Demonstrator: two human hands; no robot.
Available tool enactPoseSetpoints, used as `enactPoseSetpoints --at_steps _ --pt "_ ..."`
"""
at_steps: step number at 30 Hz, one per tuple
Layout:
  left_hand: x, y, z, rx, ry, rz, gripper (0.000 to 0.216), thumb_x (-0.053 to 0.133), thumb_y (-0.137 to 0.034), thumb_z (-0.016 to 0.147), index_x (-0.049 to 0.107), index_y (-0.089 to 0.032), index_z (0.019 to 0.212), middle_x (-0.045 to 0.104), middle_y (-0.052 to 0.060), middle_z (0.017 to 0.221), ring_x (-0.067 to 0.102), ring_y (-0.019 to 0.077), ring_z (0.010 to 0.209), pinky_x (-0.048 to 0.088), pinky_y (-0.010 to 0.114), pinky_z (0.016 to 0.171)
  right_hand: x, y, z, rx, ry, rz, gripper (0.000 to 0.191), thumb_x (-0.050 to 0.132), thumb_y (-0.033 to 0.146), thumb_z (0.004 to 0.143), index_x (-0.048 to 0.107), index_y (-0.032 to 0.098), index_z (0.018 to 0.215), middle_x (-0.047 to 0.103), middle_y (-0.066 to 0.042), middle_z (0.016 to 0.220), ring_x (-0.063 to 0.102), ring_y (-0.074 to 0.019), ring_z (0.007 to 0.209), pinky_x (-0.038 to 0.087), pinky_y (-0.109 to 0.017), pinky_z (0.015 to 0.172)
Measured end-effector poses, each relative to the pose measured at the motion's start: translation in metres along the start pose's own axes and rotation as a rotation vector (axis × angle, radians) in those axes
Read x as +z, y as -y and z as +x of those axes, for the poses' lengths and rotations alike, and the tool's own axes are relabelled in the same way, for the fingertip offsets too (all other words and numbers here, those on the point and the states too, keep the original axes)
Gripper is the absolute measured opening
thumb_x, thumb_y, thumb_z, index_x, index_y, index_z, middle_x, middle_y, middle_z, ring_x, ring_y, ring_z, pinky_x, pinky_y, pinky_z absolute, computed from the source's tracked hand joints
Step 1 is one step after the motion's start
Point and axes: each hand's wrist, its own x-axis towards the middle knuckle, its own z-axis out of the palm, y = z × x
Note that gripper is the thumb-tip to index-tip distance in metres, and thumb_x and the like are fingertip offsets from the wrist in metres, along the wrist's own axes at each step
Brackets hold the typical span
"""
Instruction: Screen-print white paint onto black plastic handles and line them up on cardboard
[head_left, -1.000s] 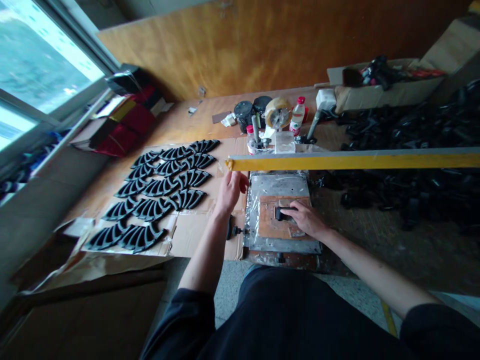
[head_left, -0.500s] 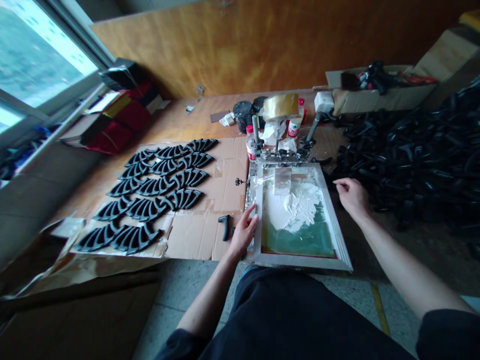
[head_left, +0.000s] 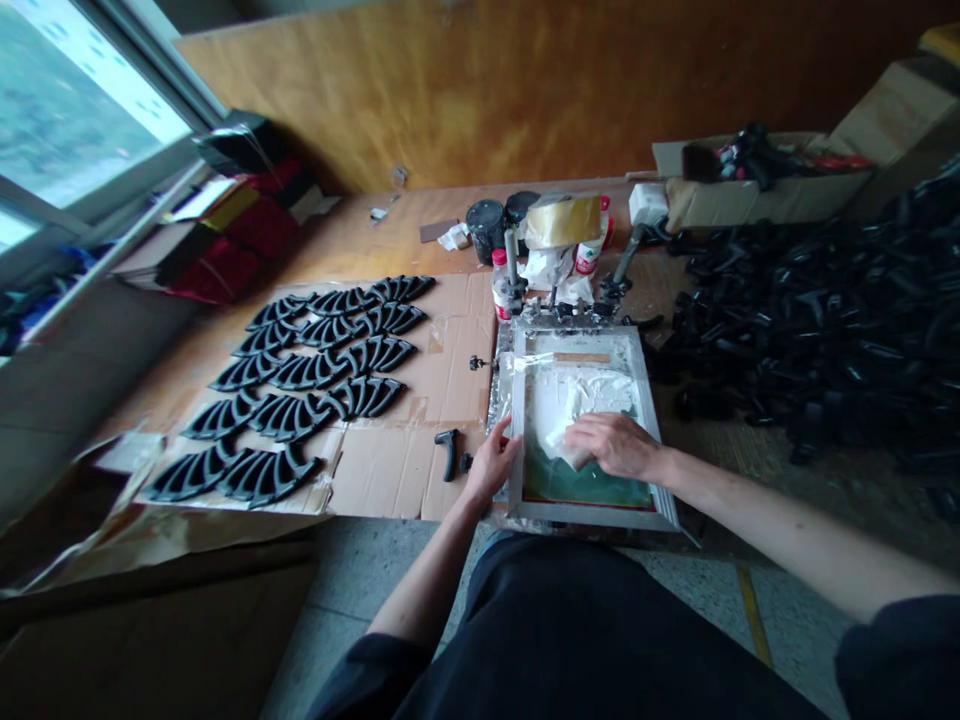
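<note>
A metal-framed printing screen [head_left: 517, 420] lies flat in front of me, with white ink spread over its green mesh [head_left: 592, 488]. My left hand [head_left: 493, 464] rests on the frame's left rail, fingers pressed against it. My right hand [head_left: 616, 444] lies on the mesh, curled over a small clear squeegee [head_left: 564, 446] in the white ink. A single black plastic part [head_left: 448, 450] lies on the cardboard just left of my left hand.
Rows of black fan-shaped parts [head_left: 300, 385] lie on cardboard [head_left: 390, 470] to the left. A heap of black parts [head_left: 825, 320] fills the right side. Bottles, black tins [head_left: 486, 228] and a tape roll [head_left: 562, 218] stand behind the screen. Boxes sit at the back right.
The screen frame came down from raised to flat over the base plate. My left hand moved to its left rail. My right hand left the part on the plate, then took the squeegee on the mesh.
</note>
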Motion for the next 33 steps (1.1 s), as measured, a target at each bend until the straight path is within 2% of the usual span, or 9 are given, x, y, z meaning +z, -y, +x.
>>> enactPoseSetpoints --at_steps 3,8,12,15,19,24,26,28,33 --pt "0.001 0.000 0.001 0.006 -0.013 -0.001 0.057 0.049 -0.049 0.089 0.050 -0.022 0.138 0.064 0.001 0.081 0.059 0.0142 0.071 0.042 0.023 0.063 -0.006 -0.002 -0.003 0.018 0.015 0.045 0.030 0.054 0.000 0.073 0.069 0.022 0.087 0.068 0.001 0.082 0.061 -0.0155 0.081 0.043 -0.025 0.070" --pt "-0.002 -0.004 -0.002 0.014 -0.018 -0.013 0.056 0.051 -0.049 0.088 0.050 -0.022 0.137 0.062 0.000 0.077 0.057 0.0131 0.067 0.041 0.022 0.060 0.013 0.006 -0.003 0.079 -0.219 -0.080 0.033 0.051 0.000 0.078 0.069 0.019 0.099 0.070 -0.005 0.098 0.062 -0.0177 0.086 0.046 -0.027 0.073" --pt "-0.004 -0.012 -0.006 -0.008 -0.029 -0.059 0.056 0.055 -0.046 0.086 0.052 -0.021 0.136 0.059 -0.002 0.071 0.053 0.0114 0.061 0.039 0.022 0.057 0.020 0.015 -0.012 0.057 -0.198 -0.009 0.028 0.056 0.006 0.081 0.069 0.020 0.101 0.070 -0.004 0.096 0.064 -0.0161 0.084 0.048 -0.026 0.073" --pt "-0.010 -0.022 -0.009 -0.011 -0.001 -0.112 0.060 0.057 -0.047 0.084 0.050 -0.020 0.138 0.052 -0.005 0.064 0.047 0.0094 0.055 0.035 0.020 0.053 0.001 0.006 0.011 0.231 -0.201 0.034 0.025 0.063 0.020 0.085 0.068 0.026 0.109 0.070 -0.001 0.094 0.064 -0.0162 0.083 0.049 -0.026 0.072" --pt "-0.027 -0.047 -0.018 0.028 0.057 -0.299 0.069 0.057 -0.055 0.084 0.043 -0.022 0.143 0.043 -0.007 0.057 0.037 0.0074 0.048 0.028 0.019 0.047 -0.045 -0.029 0.050 0.459 -0.316 -0.014 0.056 0.067 0.032 0.085 0.050 0.033 0.138 0.068 -0.002 0.110 0.064 -0.0186 0.089 0.050 -0.030 0.076" --pt "-0.047 -0.101 -0.019 0.111 -0.047 -0.574 0.059 0.041 -0.069 0.087 0.066 -0.019 0.108 0.053 -0.001 0.064 0.042 0.0093 0.049 0.032 0.022 0.045 -0.088 -0.095 0.001 0.734 -0.697 0.056 0.038 0.051 0.037 0.095 0.060 0.017 0.126 0.070 -0.008 0.089 0.063 -0.0169 0.073 0.048 -0.031 0.071" --pt "-0.053 -0.126 -0.009 0.249 -0.111 -0.674 0.056 0.041 -0.068 0.087 0.066 -0.020 0.101 0.059 0.002 0.076 0.051 0.0108 0.058 0.040 0.022 0.049 -0.079 -0.110 -0.031 0.867 -0.776 0.085 0.036 0.043 0.036 0.097 0.066 0.011 0.110 0.069 -0.009 0.081 0.060 -0.0159 0.068 0.048 -0.030 0.067" --pt "-0.058 -0.147 0.003 0.383 -0.144 -0.748 0.049 0.045 -0.064 0.088 0.064 -0.021 0.104 0.063 0.004 0.092 0.058 0.0125 0.072 0.047 0.023 0.056 -0.051 -0.107 -0.049 0.901 -0.714 0.111 0.037 0.043 0.037 0.095 0.069 0.010 0.094 0.068 -0.007 0.075 0.057 -0.0143 0.062 0.049 -0.027 0.063" --pt "-0.039 -0.155 0.009 0.333 -0.172 -0.812 0.054 0.036 -0.062 0.092 0.055 -0.019 0.119 0.065 0.009 0.103 0.064 0.0157 0.089 0.052 0.024 0.065 0.039 -0.046 -0.028 0.611 -0.334 0.056 0.025 0.067 0.040 0.081 0.066 0.015 0.084 0.066 -0.009 0.091 0.062 -0.0208 0.087 0.050 -0.031 0.078"
